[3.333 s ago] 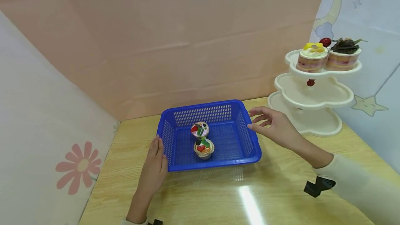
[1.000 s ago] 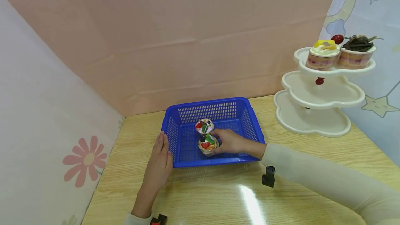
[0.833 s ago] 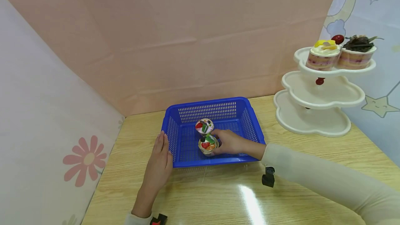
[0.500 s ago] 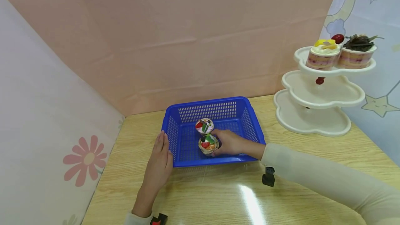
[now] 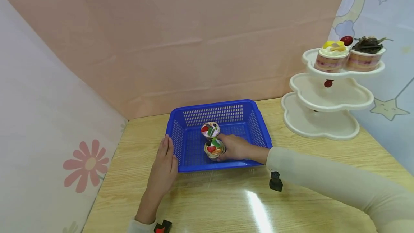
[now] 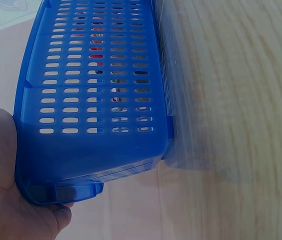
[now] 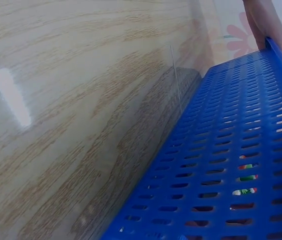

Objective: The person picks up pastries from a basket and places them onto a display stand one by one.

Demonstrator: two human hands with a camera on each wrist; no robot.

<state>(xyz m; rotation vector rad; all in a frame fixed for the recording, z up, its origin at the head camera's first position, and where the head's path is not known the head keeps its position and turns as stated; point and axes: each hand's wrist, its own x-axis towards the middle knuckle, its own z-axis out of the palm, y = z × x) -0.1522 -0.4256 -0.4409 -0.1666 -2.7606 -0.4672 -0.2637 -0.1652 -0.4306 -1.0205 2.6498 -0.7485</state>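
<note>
A blue slotted plastic basket (image 5: pixel 265 132) sits on the wooden table with two small cupcakes in it. Inside the basket my right hand (image 5: pixel 234 146) grips the nearer cupcake (image 5: pixel 213 150), fingers and thumb round its right side. It has a cream top with strawberry, orange and green pieces. Just behind stands a pink-topped cupcake (image 5: pixel 209 129). My left hand (image 5: pixel 163 168) rests against the basket's left rim, its fingers straight and together in the head view. In the left wrist view, the left hand (image 6: pixel 6 175) lies along that rim. The basket wall hides my right hand from its wrist camera.
A cream three-tier stand (image 5: pixel 323 125) is at the back right. On its top tier are a yellow-fruit dessert cup (image 5: pixel 332 58) and a chocolate-topped one (image 5: pixel 365 56). A peach backdrop (image 5: pixel 161 53) rises behind the table (image 5: pixel 226 200).
Earlier my right hand was held at the basket's right rim; it has reached left into the basket and taken hold of the nearer cupcake. My left hand stays on the left rim.
</note>
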